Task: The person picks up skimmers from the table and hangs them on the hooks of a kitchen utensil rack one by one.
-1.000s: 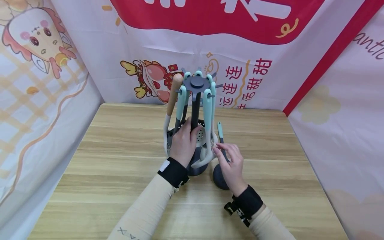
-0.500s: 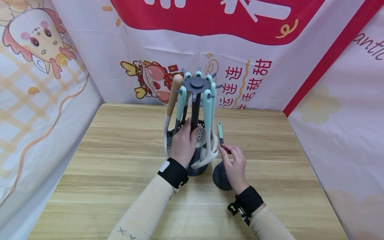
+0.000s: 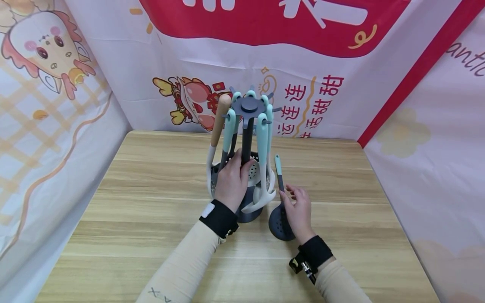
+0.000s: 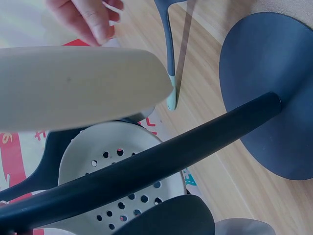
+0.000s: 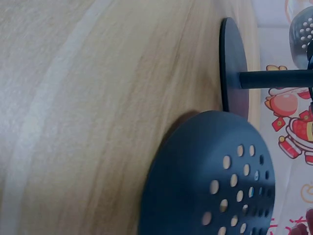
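Beside the utensil stand (image 3: 247,136), my left hand (image 3: 232,181) grips its dark upright pole (image 4: 146,164). Mint-handled and wooden-handled utensils hang from the rack around the top, including a white skimmer (image 4: 122,142) with holes. A dark slotted skimmer (image 3: 279,225) with a mint handle lies on the table to the right of the stand. Over its neck is my right hand (image 3: 299,210), with loosely bent fingers and no visible hold; the left wrist view shows that hand apart from it. Close up in the right wrist view is the holed skimmer head (image 5: 195,166).
The stand's round dark base (image 3: 248,216) rests on the wooden table (image 3: 151,202). A white, grey-tipped utensil (image 3: 259,204) hangs on the stand's right side, close to the right hand. Printed cloth (image 3: 322,105) walls the back and both sides.
My right hand has drawn back from the utensils hanging on the stand, moving slightly right to above the skimmer's neck. My left hand stays on the pole.
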Demonstrator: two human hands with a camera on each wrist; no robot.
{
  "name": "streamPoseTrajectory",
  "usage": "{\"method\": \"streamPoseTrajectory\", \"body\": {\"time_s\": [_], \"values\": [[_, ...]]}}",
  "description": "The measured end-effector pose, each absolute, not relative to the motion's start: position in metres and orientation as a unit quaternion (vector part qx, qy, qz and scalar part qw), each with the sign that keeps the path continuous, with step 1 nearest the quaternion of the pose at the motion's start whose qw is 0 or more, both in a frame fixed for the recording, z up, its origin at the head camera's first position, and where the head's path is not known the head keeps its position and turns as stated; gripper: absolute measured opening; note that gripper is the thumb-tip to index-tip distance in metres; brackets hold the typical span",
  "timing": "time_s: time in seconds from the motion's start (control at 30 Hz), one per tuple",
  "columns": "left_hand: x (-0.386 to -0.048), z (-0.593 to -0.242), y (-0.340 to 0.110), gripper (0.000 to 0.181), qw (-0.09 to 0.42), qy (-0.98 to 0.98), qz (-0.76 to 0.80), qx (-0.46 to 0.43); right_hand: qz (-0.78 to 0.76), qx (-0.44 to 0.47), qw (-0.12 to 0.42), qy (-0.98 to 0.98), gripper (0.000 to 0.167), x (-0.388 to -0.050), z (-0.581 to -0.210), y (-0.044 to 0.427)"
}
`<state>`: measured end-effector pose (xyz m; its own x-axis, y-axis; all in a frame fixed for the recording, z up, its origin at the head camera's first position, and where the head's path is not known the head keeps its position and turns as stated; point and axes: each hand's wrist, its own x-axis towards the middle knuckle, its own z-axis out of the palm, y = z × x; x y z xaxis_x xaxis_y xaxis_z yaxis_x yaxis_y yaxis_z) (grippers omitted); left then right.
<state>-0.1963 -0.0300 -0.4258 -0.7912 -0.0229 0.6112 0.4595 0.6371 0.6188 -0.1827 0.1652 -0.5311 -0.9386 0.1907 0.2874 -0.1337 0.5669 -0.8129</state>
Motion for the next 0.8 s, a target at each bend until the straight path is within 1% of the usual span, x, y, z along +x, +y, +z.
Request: {"method": "streamPoseTrajectory", "body": {"time_s": [0.43,0.67,0.8], "values": [[-0.195,-0.425,-0.029,0.023,0.288,-0.858,-0.408,-0.125,0.456,-0.08,0.07,-0.884,0.038,-0.187,-0.544,0.173],[-0.195,-0.425,-0.028,0.023,0.289,-0.855,-0.411,-0.128,0.452,-0.09,0.03,-0.887,0.043,-0.187,-0.548,0.176],[-0.195,-0.425,-0.028,0.021,0.293,-0.853,-0.412,-0.127,0.445,-0.086,0.016,-0.891,0.045,-0.187,-0.55,0.177]]}}
